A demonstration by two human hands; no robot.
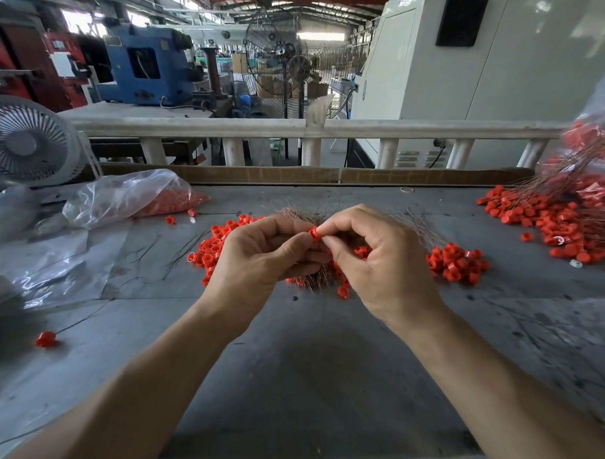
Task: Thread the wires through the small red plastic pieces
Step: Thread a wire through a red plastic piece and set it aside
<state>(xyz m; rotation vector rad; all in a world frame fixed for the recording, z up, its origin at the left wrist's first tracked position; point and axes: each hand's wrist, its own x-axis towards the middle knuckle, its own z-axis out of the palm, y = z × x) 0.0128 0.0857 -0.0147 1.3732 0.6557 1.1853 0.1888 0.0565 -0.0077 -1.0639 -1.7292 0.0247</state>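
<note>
A small red plastic piece is pinched between the fingertips of both hands, above the middle of the grey table. My left hand holds it from the left with curled fingers. My right hand pinches it from the right with thumb and forefinger. A bundle of thin wires lies under and behind the hands; whether a wire is in the piece is hidden. Loose red pieces lie in a heap below the hands, and a smaller heap of red pieces with wires sits to the right.
A big pile of wired red pieces spills from a plastic bag at far right. A clear bag of red pieces lies at left beside a white fan. One wired piece lies near the left edge. A cardboard strip borders the table's back.
</note>
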